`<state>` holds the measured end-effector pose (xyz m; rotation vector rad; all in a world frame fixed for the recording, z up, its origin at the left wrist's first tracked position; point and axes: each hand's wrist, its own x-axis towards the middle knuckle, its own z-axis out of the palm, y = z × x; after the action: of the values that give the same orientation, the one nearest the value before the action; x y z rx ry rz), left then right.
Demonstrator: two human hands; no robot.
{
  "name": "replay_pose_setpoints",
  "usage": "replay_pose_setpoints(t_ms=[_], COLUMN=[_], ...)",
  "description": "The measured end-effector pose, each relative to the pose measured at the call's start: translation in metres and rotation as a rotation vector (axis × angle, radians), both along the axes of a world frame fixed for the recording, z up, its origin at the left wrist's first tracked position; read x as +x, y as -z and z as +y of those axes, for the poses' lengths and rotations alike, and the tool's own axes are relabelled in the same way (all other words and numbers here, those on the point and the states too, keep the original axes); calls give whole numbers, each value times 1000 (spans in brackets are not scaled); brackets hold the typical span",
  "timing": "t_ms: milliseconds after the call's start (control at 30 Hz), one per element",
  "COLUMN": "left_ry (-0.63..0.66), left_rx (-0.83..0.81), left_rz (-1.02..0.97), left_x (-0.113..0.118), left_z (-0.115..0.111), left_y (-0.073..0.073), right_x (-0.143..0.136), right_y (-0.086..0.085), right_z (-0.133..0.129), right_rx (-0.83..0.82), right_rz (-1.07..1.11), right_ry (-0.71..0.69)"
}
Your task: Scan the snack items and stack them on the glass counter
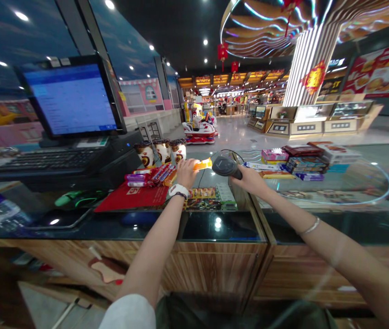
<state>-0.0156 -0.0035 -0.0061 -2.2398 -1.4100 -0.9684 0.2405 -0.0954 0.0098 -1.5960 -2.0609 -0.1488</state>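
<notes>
My left hand (pixel 186 173) is closed on one end of a small orange packaged snack (pixel 202 164), held above the counter. Facing the packet's other end is a dark barcode scanner (pixel 226 165), its handle gripped by my right hand (pixel 250 181). Bright light falls on the packet near the scanner head. Below and left of my left hand, several wrapped snack bars (pixel 151 176) in purple, red and orange lie by a red sheet (pixel 131 197). More colourful packets (pixel 203 193) lie under or on the glass; I cannot tell which.
A monitor (pixel 71 98) and keyboard (pixel 49 160) stand at the left, a green-lit mouse (pixel 81 198) in front. Patterned cups (pixel 162 151) are lined up behind the bars. Stacked snack boxes (pixel 306 160) sit on the glass at right. The counter edge (pixel 215 246) runs before me.
</notes>
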Motion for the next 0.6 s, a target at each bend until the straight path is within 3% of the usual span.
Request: replay_pose_setpoints(t_ms=[433, 600], left_ry=[1, 3], left_rx=[35, 28], left_rz=[1, 6], left_x=[-3, -2], left_z=[5, 4], left_y=[4, 3], right_x=[-1, 0], right_y=[-1, 2], right_z=[0, 0], right_rx=[-28, -36], right_rz=[0, 34], right_ry=[6, -95])
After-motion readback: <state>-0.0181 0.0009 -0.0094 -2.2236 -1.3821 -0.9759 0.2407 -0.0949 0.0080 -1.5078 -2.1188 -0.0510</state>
